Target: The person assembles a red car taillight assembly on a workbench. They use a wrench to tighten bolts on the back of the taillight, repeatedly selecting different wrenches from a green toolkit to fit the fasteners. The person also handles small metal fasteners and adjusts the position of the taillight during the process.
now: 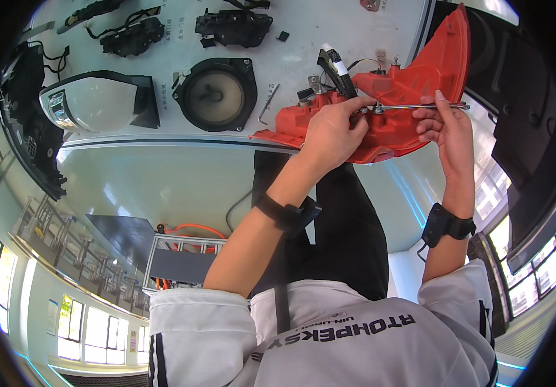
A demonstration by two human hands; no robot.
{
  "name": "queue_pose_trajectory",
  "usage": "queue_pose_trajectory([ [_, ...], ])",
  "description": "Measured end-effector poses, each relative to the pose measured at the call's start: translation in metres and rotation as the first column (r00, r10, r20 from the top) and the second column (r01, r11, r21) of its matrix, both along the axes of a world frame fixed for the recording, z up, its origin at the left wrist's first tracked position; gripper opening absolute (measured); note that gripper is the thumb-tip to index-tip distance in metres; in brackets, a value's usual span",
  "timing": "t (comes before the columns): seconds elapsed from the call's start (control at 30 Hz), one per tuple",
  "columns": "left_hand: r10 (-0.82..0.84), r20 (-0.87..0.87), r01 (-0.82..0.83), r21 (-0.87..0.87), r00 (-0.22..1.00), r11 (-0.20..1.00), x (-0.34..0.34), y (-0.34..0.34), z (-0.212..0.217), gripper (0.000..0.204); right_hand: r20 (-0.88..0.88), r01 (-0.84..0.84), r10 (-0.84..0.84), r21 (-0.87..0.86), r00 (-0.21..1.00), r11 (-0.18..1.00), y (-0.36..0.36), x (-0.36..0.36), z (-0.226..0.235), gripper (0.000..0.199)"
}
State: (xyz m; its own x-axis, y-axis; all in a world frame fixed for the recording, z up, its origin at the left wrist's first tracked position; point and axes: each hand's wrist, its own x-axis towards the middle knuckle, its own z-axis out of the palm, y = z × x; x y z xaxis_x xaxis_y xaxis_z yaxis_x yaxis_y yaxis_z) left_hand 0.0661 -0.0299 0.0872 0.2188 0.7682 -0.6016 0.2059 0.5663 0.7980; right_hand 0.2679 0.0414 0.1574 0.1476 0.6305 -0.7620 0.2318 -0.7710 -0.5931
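Head view: a red tail-lamp housing is seen lying on the white worktop.
Left hand: closed on the wrench head at the housing.
Right hand: clamped on the metal wrench handle.
Nearby: round speaker, side mirror.

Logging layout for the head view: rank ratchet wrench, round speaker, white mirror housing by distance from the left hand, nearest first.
1. Ratchet wrench: its head sits at the left hand fingers, on the red lamp housing.
2. Round speaker: on the table, left of the hand.
3. White mirror housing: farther left still.
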Motion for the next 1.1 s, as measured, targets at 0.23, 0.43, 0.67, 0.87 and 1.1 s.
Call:
queue_pose_trajectory([
  [0.23,-0.039,-0.017,0.039,0.031,0.999,0.999,-0.003,0.001,0.005,0.042,0.094,-0.029,0.025,0.043,0.995,0.999,-0.007,-0.004,-0.002,0.039],
  [0.43,-0.035,0.072,0.035,0.006,0.997,0.999,0.0,0.004,-0.011,0.041,0.243,-0.13,0.08,0.199,0.967,0.971,-0.041,-0.056,0.02,0.03],
  [0.67,-0.004,-0.011,0.006,0.151,1.0,0.988,0.003,0.002,-0.008,0.038,0.422,-0.491,0.335,0.344,0.842,0.8,-0.034,-0.078,0.037,0.017],
  [0.87,0.101,-0.216,-0.093,0.05,0.971,0.994,-0.061,-0.054,0.103,0.027,0.051,-0.141,0.134,0.481,0.99,0.865,-0.042,-0.052,0.068,0.024],
  [1.1,0.213,-0.115,-0.225,-0.097,0.97,0.97,-0.207,-0.182,0.236,0.029,-0.555,-0.721,0.703,0.245,0.444,0.649,-0.113,-0.184,0.184,0.027],
])
